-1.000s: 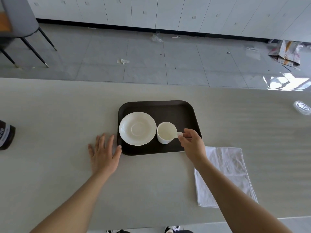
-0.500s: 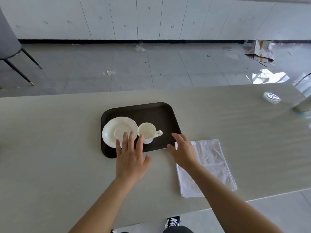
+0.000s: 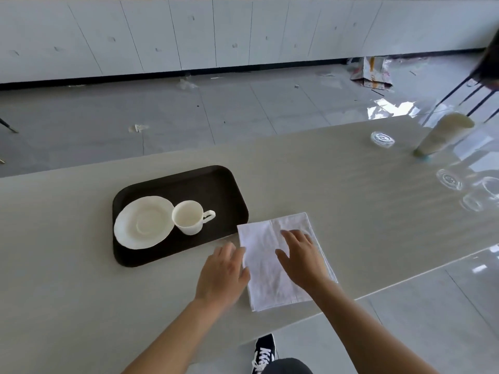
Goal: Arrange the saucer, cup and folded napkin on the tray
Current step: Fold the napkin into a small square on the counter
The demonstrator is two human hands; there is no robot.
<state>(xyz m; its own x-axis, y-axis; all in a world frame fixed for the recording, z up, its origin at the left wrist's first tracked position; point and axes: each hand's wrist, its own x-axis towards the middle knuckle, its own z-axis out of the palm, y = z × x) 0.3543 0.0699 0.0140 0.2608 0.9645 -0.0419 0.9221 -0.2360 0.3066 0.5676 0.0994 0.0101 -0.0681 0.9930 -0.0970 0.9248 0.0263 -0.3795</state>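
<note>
Tray (image 3: 213, 188), dark with rounded corners, sits left of centre on the pale table (image 3: 54, 252). On its left half we see the white saucer (image 3: 144, 224), lying flat with nothing on it. The white cup (image 3: 187, 217) stands upright just right of the saucer, on the tray floor and not on the saucer, with its handle pointing right. Cup wall overlaps the saucer rim in view; we cannot tell if they touch. Right half of the tray is bare.

Next over, the left hand (image 3: 221, 273) is palm down, just off the tray's near right corner. Fingers are straight and close together, gripping nothing. Its fingertips reach the napkin's left edge, but they are blurred, so we cannot confirm contact.

The napkin (image 3: 263, 268), white and folded into a rectangle, lies flat on the table right of the tray, not on it. Its far left corner comes right up to the tray rim.

The right hand (image 3: 302, 256) is palm down over the napkin's right half, fingers spread and relaxed, nothing pinched. We read it as resting on the cloth, though contact is not certain.

Far right on the table we see a small clear glass dish (image 3: 382, 139), a tall clear container (image 3: 442, 136) with pale contents, and clear glasses (image 3: 449, 179). A black shoe (image 3: 264, 352) shows below the table's near edge.
</note>
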